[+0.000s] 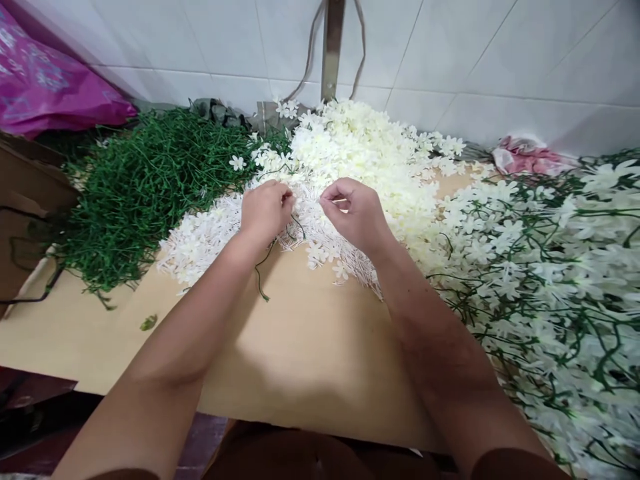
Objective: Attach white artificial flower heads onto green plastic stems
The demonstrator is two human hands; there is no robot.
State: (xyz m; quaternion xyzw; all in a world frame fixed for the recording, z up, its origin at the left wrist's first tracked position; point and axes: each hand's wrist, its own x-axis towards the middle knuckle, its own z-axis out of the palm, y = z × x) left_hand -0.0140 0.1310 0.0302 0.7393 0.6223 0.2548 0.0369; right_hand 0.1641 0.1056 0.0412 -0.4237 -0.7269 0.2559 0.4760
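backdrop: white tiled wall (500,60) across the top of the frame, with a metal post (333,47) and loose cords rising at top centre.
counter: pale wooden counter (300,347) fills the lower middle of the frame, bare toward the near edge.
left hand: left hand (265,210) sits just left of centre, fingers curled nearly closed and pinched on a thin green stem (264,267) that trails down from under the palm toward the counter.
right hand: right hand (357,213) sits just right of centre, thumb and forefinger pressed together on something small and white at the tips, most likely one blossom; too small to tell for sure.
stem handling: looks light, thin and bendy like plastic-coated wire; best held close to its tip so it does not flop.
blossom handling: seems feather-light, soft and easily creased; a gentle pinch at the centre rather than on the petals suits it.
loose blossoms: heap of white flowers (360,147) just behind both hands, upper centre.
bare stems: pile of green stems (145,180) at upper left.
finished sprays: flowered stems (550,280) spread along the right side.
extras: pink bag (45,87) in the top left corner, pink cloth (525,159) at upper right.
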